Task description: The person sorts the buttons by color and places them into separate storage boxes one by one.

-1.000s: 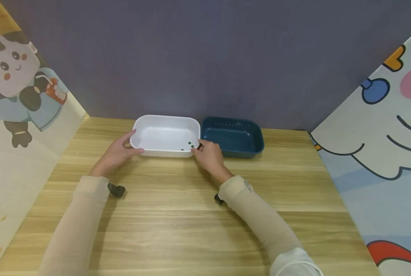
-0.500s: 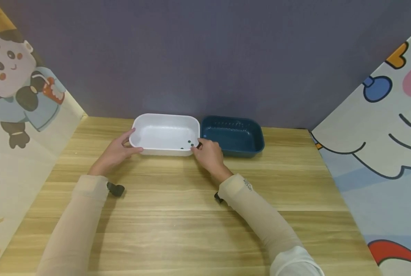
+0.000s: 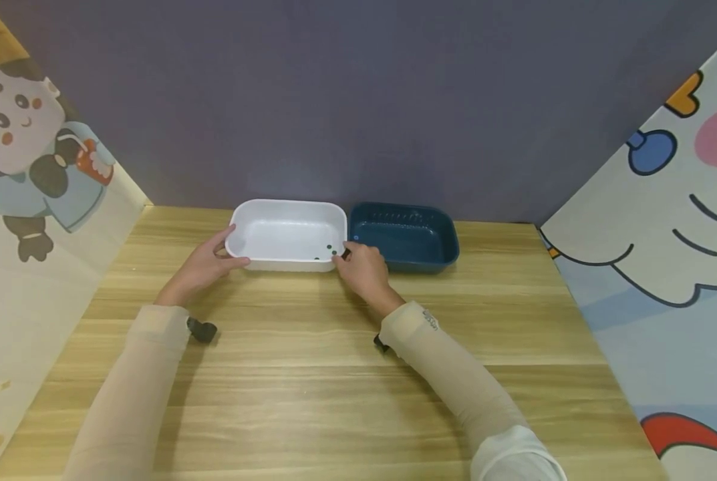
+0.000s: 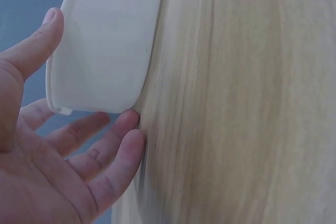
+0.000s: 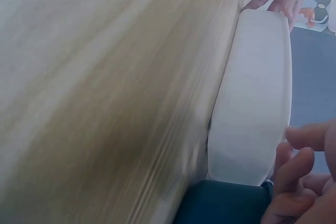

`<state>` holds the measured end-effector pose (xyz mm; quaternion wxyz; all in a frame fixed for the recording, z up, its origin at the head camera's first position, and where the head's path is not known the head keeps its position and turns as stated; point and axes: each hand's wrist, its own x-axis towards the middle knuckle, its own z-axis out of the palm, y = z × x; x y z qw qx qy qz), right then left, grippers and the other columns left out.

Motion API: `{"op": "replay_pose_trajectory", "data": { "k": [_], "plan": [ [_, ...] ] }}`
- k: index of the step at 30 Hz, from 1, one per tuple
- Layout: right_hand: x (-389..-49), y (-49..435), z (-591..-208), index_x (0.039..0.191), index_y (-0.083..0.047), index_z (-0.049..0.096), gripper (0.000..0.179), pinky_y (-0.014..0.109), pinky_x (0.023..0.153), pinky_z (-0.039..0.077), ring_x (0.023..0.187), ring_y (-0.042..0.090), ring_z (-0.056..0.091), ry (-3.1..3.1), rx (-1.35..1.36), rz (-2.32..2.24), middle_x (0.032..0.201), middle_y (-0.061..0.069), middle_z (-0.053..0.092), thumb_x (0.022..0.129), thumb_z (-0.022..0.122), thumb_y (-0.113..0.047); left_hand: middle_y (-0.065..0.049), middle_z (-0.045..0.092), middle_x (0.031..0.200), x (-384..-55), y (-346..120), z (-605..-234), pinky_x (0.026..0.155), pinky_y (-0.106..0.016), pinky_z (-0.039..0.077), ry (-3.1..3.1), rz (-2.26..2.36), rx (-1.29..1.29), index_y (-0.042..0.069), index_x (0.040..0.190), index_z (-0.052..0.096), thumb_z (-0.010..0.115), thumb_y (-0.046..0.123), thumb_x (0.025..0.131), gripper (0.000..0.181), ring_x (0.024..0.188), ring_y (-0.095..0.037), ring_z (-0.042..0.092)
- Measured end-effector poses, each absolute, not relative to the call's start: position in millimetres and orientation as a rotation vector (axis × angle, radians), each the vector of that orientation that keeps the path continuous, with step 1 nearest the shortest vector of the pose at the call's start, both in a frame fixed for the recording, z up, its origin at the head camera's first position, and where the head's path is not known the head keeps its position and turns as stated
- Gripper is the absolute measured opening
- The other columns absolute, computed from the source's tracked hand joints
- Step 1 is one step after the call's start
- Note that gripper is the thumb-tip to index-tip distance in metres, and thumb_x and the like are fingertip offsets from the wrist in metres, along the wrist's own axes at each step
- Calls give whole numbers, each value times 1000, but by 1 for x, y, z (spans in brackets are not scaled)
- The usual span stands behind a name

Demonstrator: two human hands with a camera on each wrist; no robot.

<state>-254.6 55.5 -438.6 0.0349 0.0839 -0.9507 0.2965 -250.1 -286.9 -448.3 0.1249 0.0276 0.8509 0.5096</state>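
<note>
A white rectangular basin with rounded corners stands on the table against the back wall. My left hand holds its left end, thumb at the front rim and fingers round the side; the left wrist view shows the thumb against the rim. At the basin's front right corner, my right hand grips the rim with thumb and curled fingers. A few small dark green round pieces lie inside the basin near that hand. Directly to the right stands a dark teal basin, partly hidden by the right hand.
A small blue dot shows inside the teal basin's left end. The wood-grain table extends toward me. A plain grey wall rises right behind both basins, and cartoon-printed panels flank the table.
</note>
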Motion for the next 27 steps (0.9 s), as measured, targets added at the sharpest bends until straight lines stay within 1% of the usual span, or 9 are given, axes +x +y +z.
{"op": "replay_pose_trajectory", "data": {
  "k": [4, 7, 11, 15, 18, 20, 23, 25, 27],
  "plan": [
    [-254, 56, -438, 128, -8, 71, 41, 31, 50, 48, 61, 16, 59, -2923, 277, 874, 75, -2, 68, 93, 73, -31, -19, 8, 166, -248, -286, -447, 98, -41, 51, 2522, 1436, 95, 19, 163, 9, 75, 39, 92, 99, 140, -44, 39],
    [-254, 58, -438, 125, -9, 72, 37, 30, 48, 47, 60, 15, 59, -2929, 303, 859, 74, -2, 66, 94, 71, -30, -21, 10, 166, -246, -285, -444, 105, -52, 44, 2572, 1381, 100, 17, 163, 10, 72, 43, 94, 97, 137, -46, 41],
    [-257, 64, -438, 123, -11, 73, 34, 29, 47, 46, 60, 14, 57, -2938, 338, 822, 74, -4, 64, 96, 68, -31, -26, 15, 163, -247, -283, -439, 109, -60, 36, 2633, 1281, 89, 15, 163, 11, 67, 47, 96, 93, 135, -49, 43],
    [-260, 73, -438, 124, -11, 72, 34, 28, 47, 44, 59, 14, 55, -2953, 377, 778, 74, -4, 63, 97, 66, -31, -29, 18, 162, -250, -281, -437, 112, -65, 27, 2701, 1174, 136, 10, 163, 10, 65, 45, 98, 92, 140, -51, 33],
    [-262, 80, -437, 123, -10, 72, 33, 27, 47, 43, 58, 13, 55, -2942, 441, 752, 76, -4, 64, 97, 66, -28, -32, 21, 159, -252, -280, -434, 112, -68, 23, 2774, 1072, 214, 4, 162, 10, 66, 42, 98, 93, 142, -53, 26],
    [-263, 86, -436, 121, -10, 73, 30, 26, 47, 43, 57, 12, 55, -2925, 488, 727, 75, -4, 65, 97, 67, -26, -34, 20, 159, -253, -278, -431, 113, -70, 19, 2822, 974, 250, 2, 161, 9, 66, 42, 98, 94, 144, -53, 21],
    [-264, 95, -433, 118, -10, 75, 26, 27, 48, 45, 60, 11, 55, -2902, 537, 669, 78, -3, 66, 96, 68, -23, -33, 17, 160, -253, -274, -424, 114, -70, 14, 2865, 813, 261, 2, 161, 8, 64, 47, 98, 96, 147, -52, 12],
    [-265, 101, -430, 117, -10, 75, 25, 28, 50, 47, 63, 12, 58, -2896, 520, 630, 84, -1, 68, 96, 68, -23, -32, 9, 162, -252, -269, -418, 113, -72, 10, 2875, 713, 255, 3, 161, 8, 60, 51, 98, 95, 147, -54, 3],
    [-266, 106, -427, 115, -10, 75, 25, 31, 53, 51, 67, 14, 61, -2883, 488, 606, 91, 2, 70, 96, 67, -23, -32, 5, 163, -250, -264, -413, 111, -75, 10, 2882, 622, 247, 6, 162, 9, 57, 54, 99, 93, 146, -57, 0]
  ]
}}
